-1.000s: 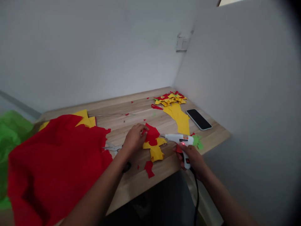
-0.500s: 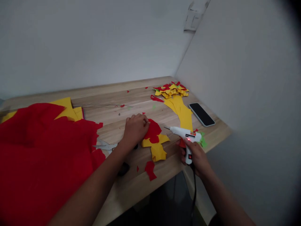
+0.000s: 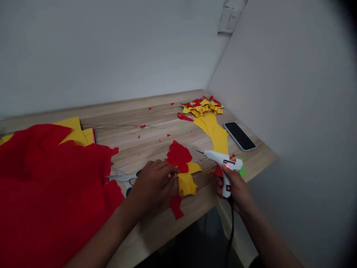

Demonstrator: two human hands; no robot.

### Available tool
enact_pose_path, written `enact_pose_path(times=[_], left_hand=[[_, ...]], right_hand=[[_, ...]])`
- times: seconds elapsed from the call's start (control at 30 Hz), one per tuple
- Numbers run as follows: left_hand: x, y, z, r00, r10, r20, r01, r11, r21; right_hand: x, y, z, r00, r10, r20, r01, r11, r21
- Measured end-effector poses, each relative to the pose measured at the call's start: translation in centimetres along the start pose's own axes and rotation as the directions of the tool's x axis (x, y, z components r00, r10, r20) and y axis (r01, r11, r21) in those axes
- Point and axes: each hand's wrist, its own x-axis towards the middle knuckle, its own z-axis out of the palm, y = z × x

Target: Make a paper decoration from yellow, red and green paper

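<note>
My right hand (image 3: 232, 186) is wrapped round the handle of a white hot glue gun (image 3: 223, 158) with a red light lit on its side. Its nozzle points left, above the table. Some red material (image 3: 219, 171) shows between this hand and the gun. My left hand (image 3: 154, 182) is closed, its fingertips pinched at the left end of a yellow felt piece (image 3: 186, 184); the exact contact is partly hidden. A red felt piece (image 3: 178, 154) lies over the yellow one's upper part. Scissors (image 3: 121, 177) lie left of my left hand, their handles partly covered by it.
A large red cloth (image 3: 61, 190) covers the left side, over yellow sheets (image 3: 74, 126). Yellow strips (image 3: 219, 137), a pile of cut pieces (image 3: 203, 106) and a phone (image 3: 240, 136) lie at the right. A red scrap (image 3: 176, 206) is near the front edge.
My left hand has left the red felt piece and come down toward me, to the yellow piece's left end. The glue gun has moved slightly right, away from the red piece. The view has shifted.
</note>
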Motion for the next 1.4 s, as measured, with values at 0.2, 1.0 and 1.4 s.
enact_pose_path(times=[0.2,1.0,1.4], left_hand=[[0.5,-0.4,-0.1,0.994,-0.108,0.003,0.107,0.994,0.030],[-1.2,4.9,3.3,0.983,0.024,0.181,-0.069,0.967,0.246],[-0.7,3.9,3.1,0.992,-0.077,0.103,0.033,0.927,0.373]], right_hand=[[-0.6,-0.3,-0.1,0.998,0.048,0.027,-0.049,0.999,0.021],[-3.7,0.2,0.7,0.886,-0.039,0.462,-0.220,0.842,0.493],[-5.8,1.3,0.8,0.759,-0.163,0.630,-0.321,0.748,0.581]])
